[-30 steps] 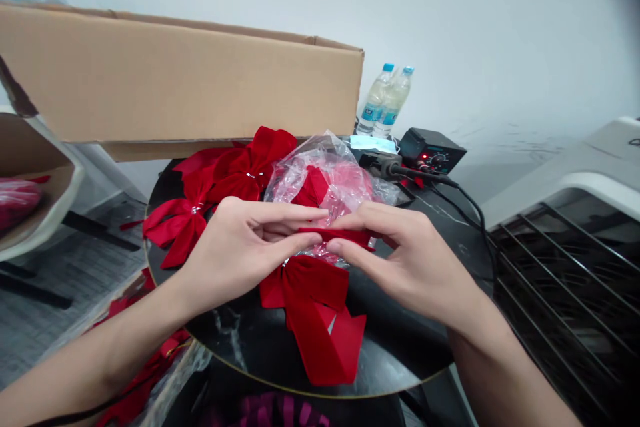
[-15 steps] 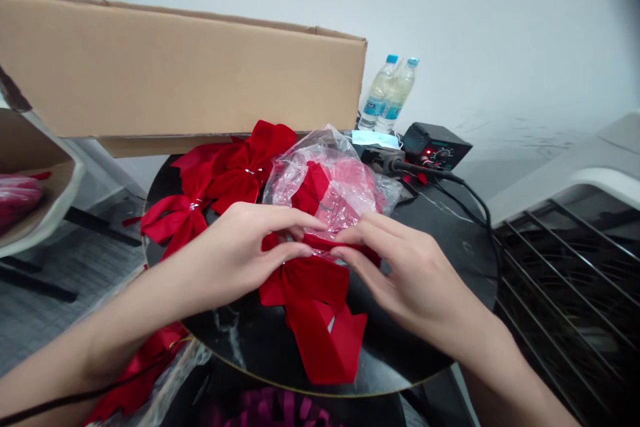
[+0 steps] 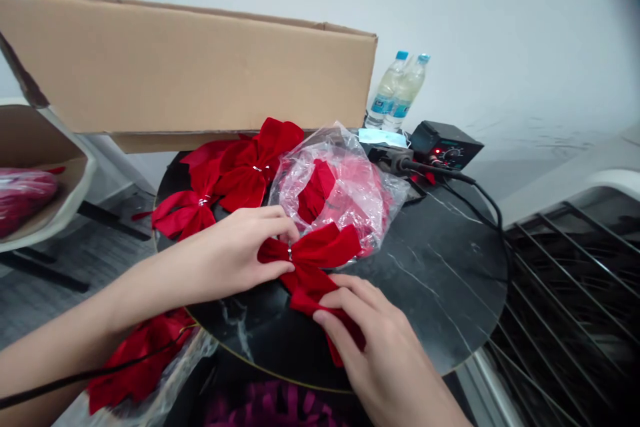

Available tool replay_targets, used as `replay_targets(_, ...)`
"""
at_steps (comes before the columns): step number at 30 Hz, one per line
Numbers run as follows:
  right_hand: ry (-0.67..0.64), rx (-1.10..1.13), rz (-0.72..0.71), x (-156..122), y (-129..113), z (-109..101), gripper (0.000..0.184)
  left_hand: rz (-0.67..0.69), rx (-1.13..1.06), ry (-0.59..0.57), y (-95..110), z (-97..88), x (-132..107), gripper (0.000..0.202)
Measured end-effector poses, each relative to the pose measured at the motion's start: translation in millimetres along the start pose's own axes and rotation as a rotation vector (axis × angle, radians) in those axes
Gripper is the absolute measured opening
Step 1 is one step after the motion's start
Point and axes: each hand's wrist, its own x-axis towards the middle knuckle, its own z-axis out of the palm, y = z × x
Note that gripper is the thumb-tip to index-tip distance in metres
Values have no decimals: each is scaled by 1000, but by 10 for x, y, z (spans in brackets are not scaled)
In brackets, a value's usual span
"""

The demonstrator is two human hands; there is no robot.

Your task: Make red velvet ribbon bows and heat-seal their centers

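Note:
A red velvet bow [image 3: 325, 248] with a silvery tie at its knot lies between my hands, near the front of the round black table [image 3: 430, 293]. My left hand [image 3: 265, 247] pinches it at the left loop, close to the knot. The fingers of my right hand [image 3: 357, 320] are closed on one of the bow's hanging tails. Just behind, a clear plastic bag [image 3: 350, 193] holds more red pieces. Further left, finished-looking red bows [image 3: 257, 167] with silvery ties are heaped together.
Behind the table stands a long cardboard box [image 3: 210, 73]. Two bottles [image 3: 395, 90], a blue face mask [image 3: 383, 139] and a black control box [image 3: 447, 147] with a cable sit at the back right. A metal rack [image 3: 565, 287] is at right; more red fabric [image 3: 143, 360] lies low at left.
My right hand has moved down from the bow's loops to its tail. The loops are now spread and the knot shows. The view has shifted slightly.

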Motion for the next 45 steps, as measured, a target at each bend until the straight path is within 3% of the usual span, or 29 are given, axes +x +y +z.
replay_targets(3, 14, 107, -16, 50, -23, -219, 14, -52, -248, -26, 102, -165, 49, 19)
replay_targets(6, 43, 133, -106, 122, -62, -548, 11, -85, -535, -145, 179, -267, 137, 16)
replay_targets(11, -10, 41, -198, 287, -74, -1021, 9, -148, -812, -265, 244, -231, 337, 32)
replay_targets(14, -35, 7, -217, 359, -27, -1180, 7, -203, -853, -271, 297, -168, 417, 42)
replay_targets(21, -164, -72, -241, 525, 243, -1351, 11, -196, -1007, -370, 318, -97, 541, 20)
replay_targets(23, -159, -89, -271, 594, 361, -1373, 11, -224, -1086, -362, 264, -47, 594, 8)
replay_targets(27, -53, -121, -310, 580, 529, -1387, 10, -319, -1252, -260, 207, 96, 682, 31)
replay_targets(29, 152, -103, -272, 467, 515, -1333, 11, -340, -1332, -199, 223, 163, 700, 29)
replay_targets(31, 407, -32, -172, 341, 433, -1200, 10, -346, -1390, -149, 250, 222, 703, 23)
replay_targets(32, 471, 19, -103, 294, 379, -1104, 5, -349, -1413, -132, 262, 250, 702, 20)
replay_targets(38, 292, 306, 160, 389, 166, -562, 14, -296, -1413, 23, 266, 411, 677, 19)
replay_targets(45, 234, 413, 247, 552, 181, -539, 17, -209, -1158, 128, 266, 458, 631, 12)
